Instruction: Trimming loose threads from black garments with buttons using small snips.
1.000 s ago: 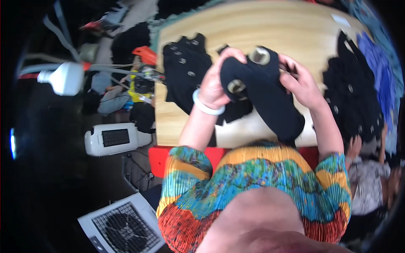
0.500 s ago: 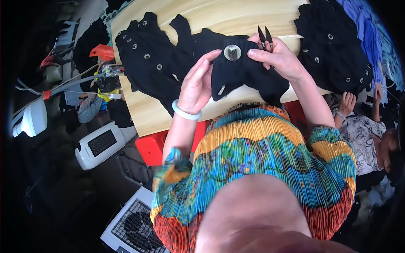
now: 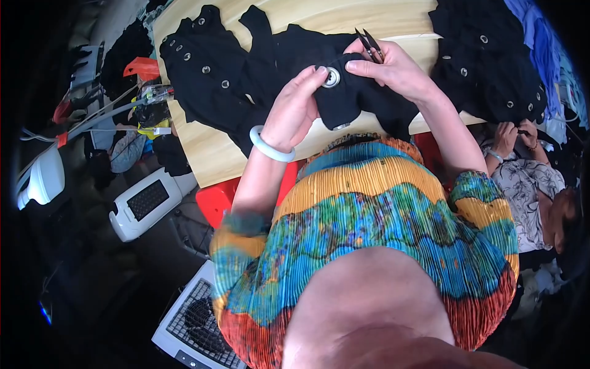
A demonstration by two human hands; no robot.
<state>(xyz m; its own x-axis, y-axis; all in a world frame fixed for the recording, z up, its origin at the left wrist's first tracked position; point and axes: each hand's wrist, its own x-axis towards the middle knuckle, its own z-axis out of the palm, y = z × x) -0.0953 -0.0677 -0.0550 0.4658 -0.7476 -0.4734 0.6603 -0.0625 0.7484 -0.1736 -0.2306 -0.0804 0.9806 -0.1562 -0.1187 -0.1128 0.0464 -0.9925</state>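
Note:
A black knit garment (image 3: pixel 340 107) is stretched between my hands over the table's near edge, with a large pale round button (image 3: pixel 332 77) facing up. My left hand (image 3: pixel 292 107), with a pale bangle on its wrist, pinches the cloth, its thumb at the button's left rim. On the other side my right hand (image 3: pixel 393 71) grips the cloth, thumb on top just right of the button. Dark-bladed thread snips (image 3: pixel 370 46) are tucked in that same hand, points sticking up past the fingers. Cloth hides the fingers underneath.
More black garments with buttons lie on the wooden table (image 3: pixel 212 169), one at left (image 3: pixel 206 92) and one at right (image 3: pixel 485 61). Blue cloth (image 3: pixel 534 37) hangs at far right, above a co-worker's hands (image 3: pixel 513 138). A red stool (image 3: pixel 215 200) stands under the table.
My left thumb has moved in onto the button's edge, and the cloth has tilted and bunched between my hands. My right hand with the snips has shifted slightly left.

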